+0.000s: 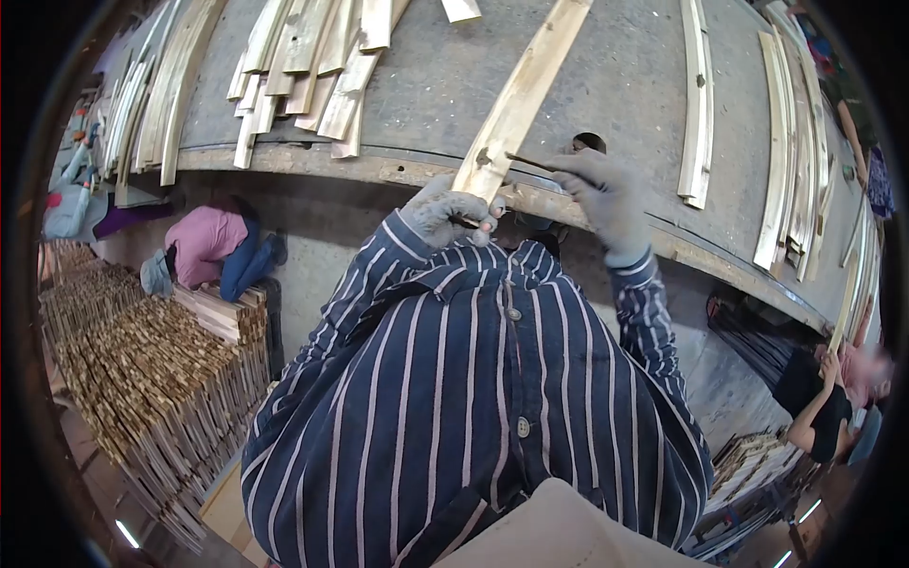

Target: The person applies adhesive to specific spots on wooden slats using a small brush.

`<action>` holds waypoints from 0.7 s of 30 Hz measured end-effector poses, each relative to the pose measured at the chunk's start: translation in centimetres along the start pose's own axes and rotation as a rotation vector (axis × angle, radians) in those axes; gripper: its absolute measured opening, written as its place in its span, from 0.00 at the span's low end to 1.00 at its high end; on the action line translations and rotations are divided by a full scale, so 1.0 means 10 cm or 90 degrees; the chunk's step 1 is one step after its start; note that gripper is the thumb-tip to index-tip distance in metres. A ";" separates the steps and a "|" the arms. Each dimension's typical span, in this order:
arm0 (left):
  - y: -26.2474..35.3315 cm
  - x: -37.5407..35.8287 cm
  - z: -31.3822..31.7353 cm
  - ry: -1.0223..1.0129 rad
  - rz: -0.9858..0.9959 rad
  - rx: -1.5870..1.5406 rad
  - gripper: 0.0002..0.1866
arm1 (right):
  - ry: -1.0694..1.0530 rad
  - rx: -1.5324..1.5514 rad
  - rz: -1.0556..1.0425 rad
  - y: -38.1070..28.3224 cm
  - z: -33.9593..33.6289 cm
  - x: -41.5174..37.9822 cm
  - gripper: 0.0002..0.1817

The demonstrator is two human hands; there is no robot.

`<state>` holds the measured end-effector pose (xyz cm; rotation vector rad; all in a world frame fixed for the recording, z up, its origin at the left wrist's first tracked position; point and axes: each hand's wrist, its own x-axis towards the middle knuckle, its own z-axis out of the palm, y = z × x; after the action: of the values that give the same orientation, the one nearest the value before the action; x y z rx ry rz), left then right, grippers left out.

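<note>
My left hand [453, 212], in a grey glove, grips the near end of a long pale wooden strip [519, 99] lying on the grey worktable [606, 76], at its front edge. A small dark object shows between this hand's fingers; I cannot tell what it is. My right hand [606, 194], also gloved, pinches a thin dark stick-like tool [530, 162] whose tip rests on the strip near its end. My striped shirt fills the lower middle of the view.
A pile of short wooden strips [303, 66] lies on the table at the back left, and long curved strips [791, 142] at the right. A person in pink [204, 248] crouches by stacked wood pieces [142, 369] at left. Another person [824, 407] is at right.
</note>
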<state>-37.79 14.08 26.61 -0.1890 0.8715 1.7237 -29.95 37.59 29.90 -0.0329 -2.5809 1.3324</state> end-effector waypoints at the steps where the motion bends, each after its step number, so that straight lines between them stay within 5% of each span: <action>1: -0.01 0.01 -0.03 -0.017 0.013 0.026 0.14 | 0.018 -0.017 0.005 -0.03 0.11 -0.05 0.08; 11: 0.05 -0.04 0.03 -0.041 -0.005 -0.039 0.13 | 0.129 -0.329 -0.120 -0.02 0.46 -0.11 0.10; 15: 0.07 -0.07 0.05 -0.053 -0.013 -0.112 0.13 | 0.184 -0.328 -0.120 -0.05 0.49 -0.11 0.09; 21: 0.05 -0.03 -0.04 -0.071 -0.007 -0.080 0.11 | 0.089 -0.291 -0.068 -0.20 0.57 -0.25 0.09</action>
<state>-38.22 13.55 26.65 -0.1800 0.6800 1.7625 -28.59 31.57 27.85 -0.0636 -2.6641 0.6580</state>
